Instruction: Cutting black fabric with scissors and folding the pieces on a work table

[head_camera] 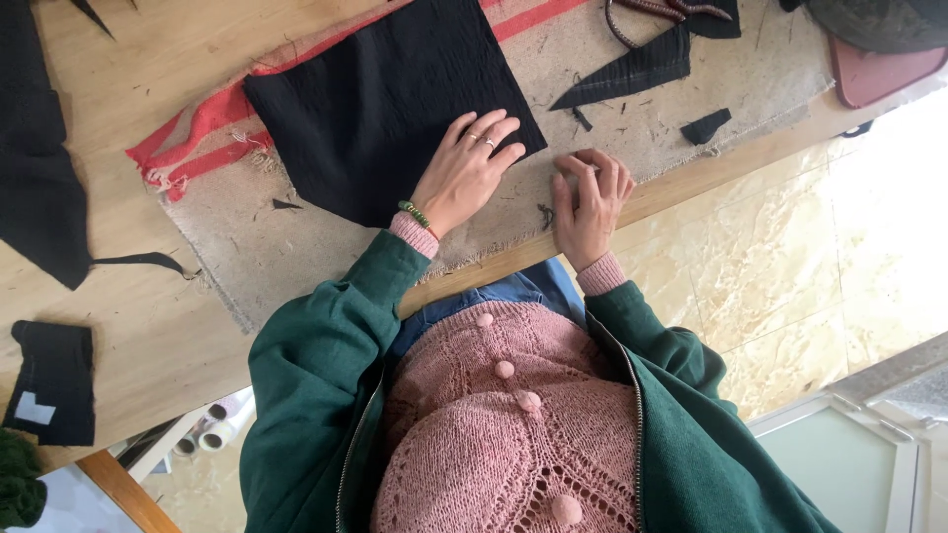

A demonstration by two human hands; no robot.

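The left hand [464, 176] lies flat, released, on the black cloth [380, 104]; the right hand [590, 197] curls at the counter [148, 336] edge, grip unclear.

One head camera looks steeply down, close over the wooden table [148, 336].
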